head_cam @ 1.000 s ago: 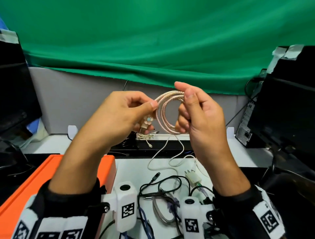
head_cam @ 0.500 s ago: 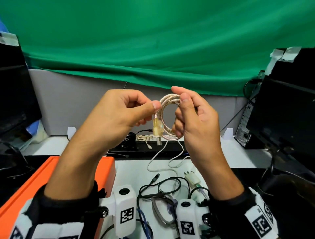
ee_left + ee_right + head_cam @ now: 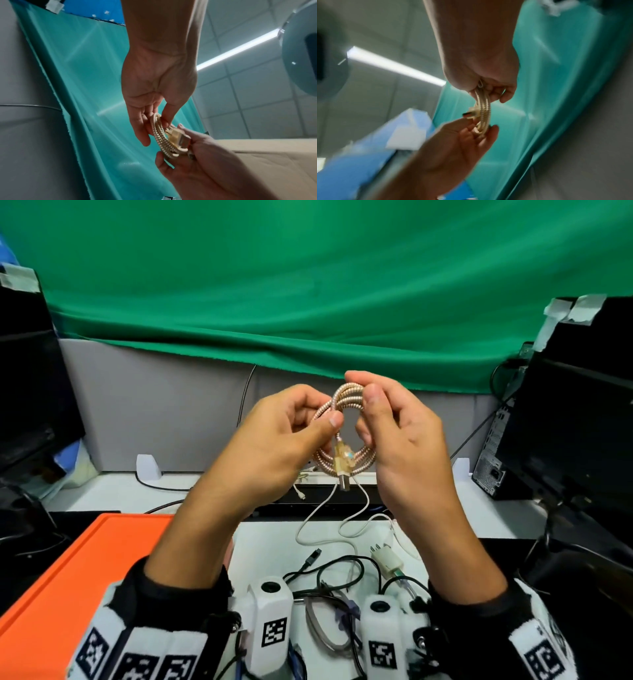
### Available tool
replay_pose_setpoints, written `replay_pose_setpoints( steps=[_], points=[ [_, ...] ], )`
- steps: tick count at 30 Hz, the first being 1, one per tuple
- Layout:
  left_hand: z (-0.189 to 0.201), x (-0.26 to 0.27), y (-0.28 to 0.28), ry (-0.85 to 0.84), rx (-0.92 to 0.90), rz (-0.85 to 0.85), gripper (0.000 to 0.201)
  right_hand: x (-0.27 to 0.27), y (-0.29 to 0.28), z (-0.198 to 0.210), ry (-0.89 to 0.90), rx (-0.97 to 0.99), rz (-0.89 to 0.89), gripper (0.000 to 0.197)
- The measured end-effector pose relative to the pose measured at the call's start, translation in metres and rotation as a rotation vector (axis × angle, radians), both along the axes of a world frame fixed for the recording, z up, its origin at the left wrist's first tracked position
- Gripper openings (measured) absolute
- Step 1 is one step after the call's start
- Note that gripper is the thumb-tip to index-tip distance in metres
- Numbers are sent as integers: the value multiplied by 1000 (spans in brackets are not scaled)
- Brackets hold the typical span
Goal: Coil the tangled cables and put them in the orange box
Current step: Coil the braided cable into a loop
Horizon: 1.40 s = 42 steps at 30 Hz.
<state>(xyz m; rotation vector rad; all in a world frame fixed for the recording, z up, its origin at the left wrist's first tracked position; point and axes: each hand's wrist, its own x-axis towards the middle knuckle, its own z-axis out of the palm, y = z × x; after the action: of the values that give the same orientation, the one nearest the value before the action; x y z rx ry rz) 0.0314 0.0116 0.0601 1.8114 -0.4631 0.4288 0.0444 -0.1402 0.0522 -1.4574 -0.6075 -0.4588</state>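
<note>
A rose-gold braided cable (image 3: 342,398) is wound into a small coil and held up between both hands above the desk. My left hand (image 3: 325,414) pinches the coil's left side with thumb and curled fingers. My right hand (image 3: 363,386) pinches its top right between thumb and forefinger. The cable's clear USB plug (image 3: 342,462) lies across the bottom of the coil, pointing down. The wrist views show the coil (image 3: 159,135) (image 3: 483,108) gripped from both ends. The orange box (image 3: 85,559) sits low on the left. Tangled black cables (image 3: 329,571) and a white cable (image 3: 318,529) lie on the table below.
A white plug adapter (image 3: 387,559) lies among the loose cables. Dark monitors stand at the left (image 3: 27,392) and right (image 3: 575,419), with a PC tower (image 3: 493,470) at the right. A green curtain (image 3: 308,285) hangs behind a grey partition.
The plug has swung from beside my left thumb to hang across the bottom of the coil. Both hands have closed in on the coil, which is now tighter.
</note>
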Motion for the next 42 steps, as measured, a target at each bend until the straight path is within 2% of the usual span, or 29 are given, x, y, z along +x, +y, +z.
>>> replay_pose_setpoints(
  steps=[2, 4, 7, 13, 18, 21, 23, 26, 28, 29, 32, 33, 37, 42],
  points=[
    [-2, 1, -4, -45, 71, 89, 12, -2, -3, 2, -73, -101, -78, 25],
    [-4, 0, -8, -92, 127, 180, 10, -2, -7, 4, -80, -145, -69, 26],
    [-5, -1, -13, -152, 187, 332, 13, -1, -8, 5, -53, -174, -28, 28],
    [-6, -2, -19, -230, 184, 490, 23, 0, -8, 3, -60, -241, 63, 27],
    [-12, -3, -29, -373, 301, 622, 18, 2, -12, 5, -55, -255, 147, 26],
    [-15, -3, -29, -460, 363, 729, 15, -2, -15, 6, -105, -358, 219, 31],
    [-12, -6, -27, -448, 363, 786, 17, -7, -13, 6, -156, -436, 219, 34],
    [-4, -9, -20, -377, 447, 840, 28, -10, -9, 5, -163, -385, 160, 32],
    [0, -10, -14, -400, 474, 803, 44, -8, -8, 5, -126, -328, 148, 32],
    [1, -10, -11, -422, 465, 714, 49, -7, -7, 5, -117, -313, 148, 33],
    [0, -7, -4, -330, 392, 322, 41, -4, -8, 4, -90, -276, 144, 33],
    [0, -7, -2, -277, 373, 238, 37, -4, -9, 4, -76, -268, 134, 33],
    [-1, -8, -1, -289, 364, 166, 13, 4, -11, 3, -22, -225, 21, 28],
    [-2, -6, -5, -368, 285, 229, 18, 5, -11, 2, 34, -175, 69, 25]
  ],
)
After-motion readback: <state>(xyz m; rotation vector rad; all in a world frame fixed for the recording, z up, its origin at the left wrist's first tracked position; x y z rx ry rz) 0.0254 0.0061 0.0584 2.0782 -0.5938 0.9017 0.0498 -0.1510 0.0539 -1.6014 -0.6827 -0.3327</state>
